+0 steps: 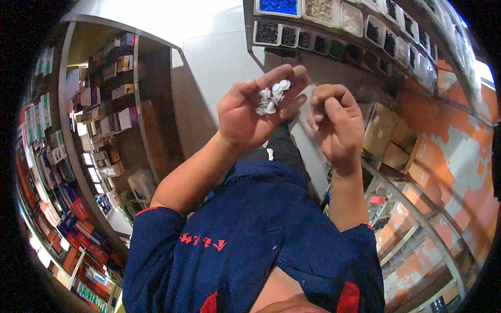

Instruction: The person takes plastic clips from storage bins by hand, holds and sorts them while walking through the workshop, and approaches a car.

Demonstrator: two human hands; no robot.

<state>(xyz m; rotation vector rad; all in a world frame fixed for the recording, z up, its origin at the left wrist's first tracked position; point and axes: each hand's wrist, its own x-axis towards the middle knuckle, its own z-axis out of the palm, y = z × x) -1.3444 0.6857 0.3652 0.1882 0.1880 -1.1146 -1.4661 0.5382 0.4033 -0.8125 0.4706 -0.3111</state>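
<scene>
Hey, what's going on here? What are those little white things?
A person is holding a small pile of white, round plastic-looking pieces in the open palm of their left hand. Their right hand is beside it, fingers curled in; I can't tell if anything is inside. Tubs of small things sit in rows nearby.

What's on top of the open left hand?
Small white pieces, some round, lie heaped on the left hand. The lowest ones are covered, so I can't see them.
</scene>
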